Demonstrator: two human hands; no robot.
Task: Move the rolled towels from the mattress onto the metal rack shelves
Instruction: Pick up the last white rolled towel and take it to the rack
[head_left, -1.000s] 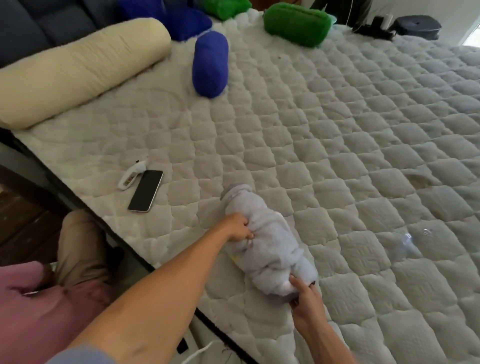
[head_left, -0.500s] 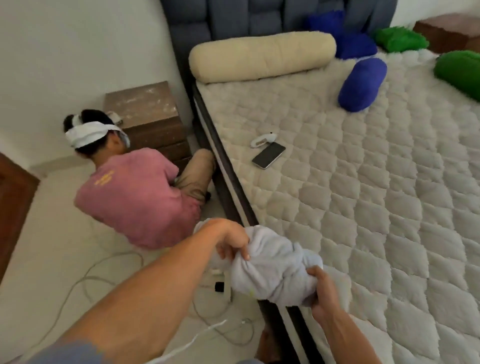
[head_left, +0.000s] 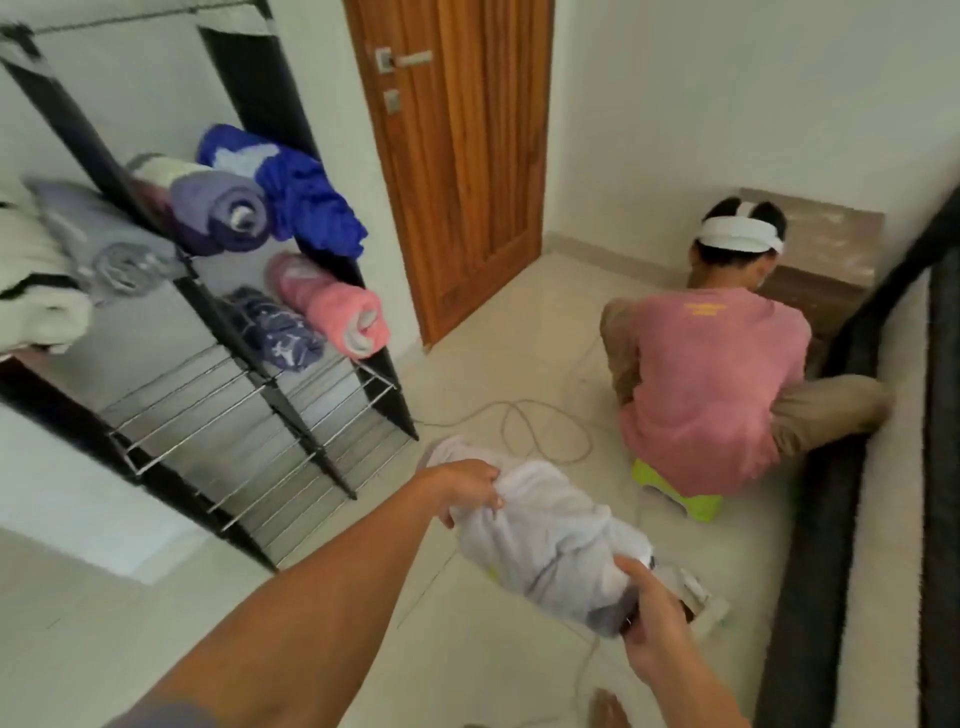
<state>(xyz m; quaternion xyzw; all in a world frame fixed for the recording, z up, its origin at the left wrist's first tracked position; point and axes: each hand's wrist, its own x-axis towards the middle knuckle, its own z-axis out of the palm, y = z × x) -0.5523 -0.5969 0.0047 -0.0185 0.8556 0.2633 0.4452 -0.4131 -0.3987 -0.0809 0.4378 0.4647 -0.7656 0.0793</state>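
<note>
A pale lavender rolled towel (head_left: 550, 545) hangs in the air above the floor, held at both ends. My left hand (head_left: 470, 488) grips its far end and my right hand (head_left: 652, 618) grips its near end. The metal rack (head_left: 244, 395) stands to the left against the wall, its wire shelves slanting in this wide view. On it lie a blue towel (head_left: 291, 192), a purple roll (head_left: 223, 213), a grey roll (head_left: 104, 244), a pink roll (head_left: 332, 306) and a dark patterned roll (head_left: 280, 332). The mattress edge (head_left: 883, 467) runs down the right side.
A person in a pink shirt (head_left: 711, 379) crouches on a green stool (head_left: 675, 491) between the bed and a wooden door (head_left: 457, 156). Cables (head_left: 535, 431) loop over the tiled floor. A wooden nightstand (head_left: 826, 260) sits behind the person. White cloth (head_left: 36, 291) lies on the rack's left end.
I have lifted the lavender towel off the mattress and turned left, away from the bed, so the rack and the door now fill the view. Both hands still hold the towel.
</note>
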